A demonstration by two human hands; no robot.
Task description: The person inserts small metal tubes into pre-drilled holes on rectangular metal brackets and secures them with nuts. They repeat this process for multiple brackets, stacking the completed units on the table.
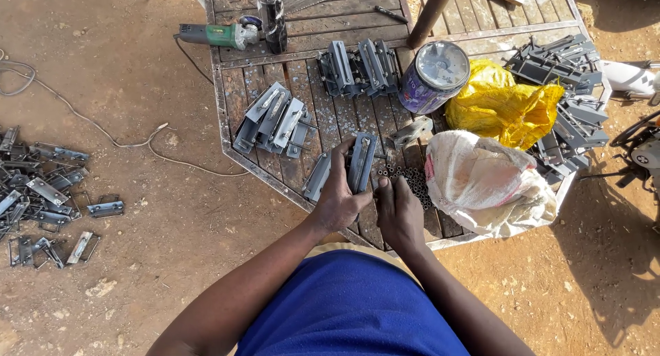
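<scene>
Left hand [338, 199] grips a grey metal bracket [361, 161]; right hand [399, 215] touches its base.

Grey metal bracket [362, 162]; yellow bag [505, 105]; white sack [481, 184]; green grinder [218, 34].

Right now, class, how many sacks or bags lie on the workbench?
2. The white woven sack lies at the bench's near right corner, right of the hands; the yellow bag sits just behind it, beside the round tin. Others may be hidden underneath.
</scene>
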